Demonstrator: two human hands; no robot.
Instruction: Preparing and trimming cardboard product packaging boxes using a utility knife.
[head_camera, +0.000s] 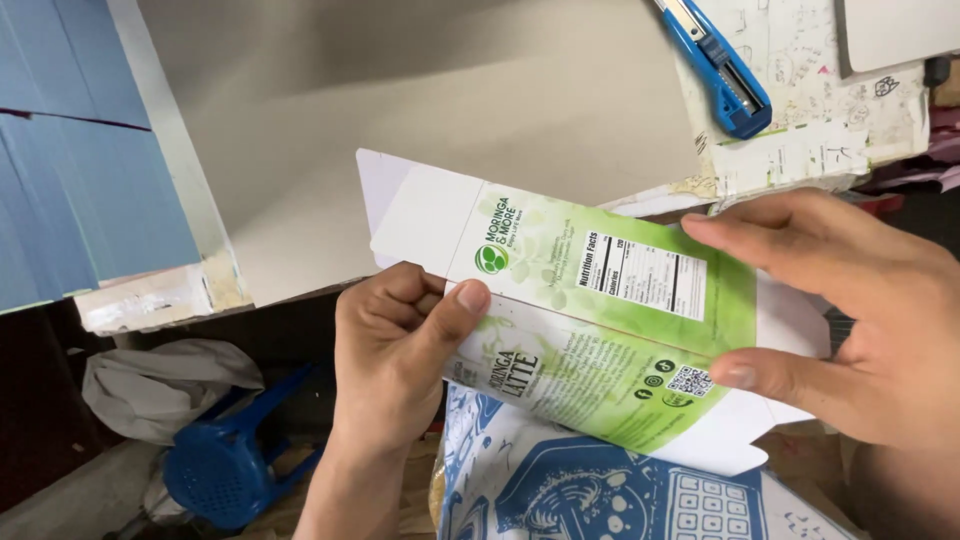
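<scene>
A flattened green-and-white carton (590, 300) with white end flaps is held between both hands above the table's edge. My left hand (395, 345) pinches its lower left side, thumb on top of the printed face and fingers curled underneath. My right hand (850, 310) grips the right end, fingers spread across the top edge and thumb pressing the lower green panel near a small square code. The carton lies tilted, its left flap pointing up-left over the grey tabletop (450, 110).
A blue utility knife (718, 65) lies on scribbled white paper (830, 110) at the top right. Blue sheets (80, 150) are stacked at the left. A blue plastic stool (225, 455) and crumpled white cloth (150, 385) sit on the floor. Blue-and-white printed fabric (590, 490) lies below the carton.
</scene>
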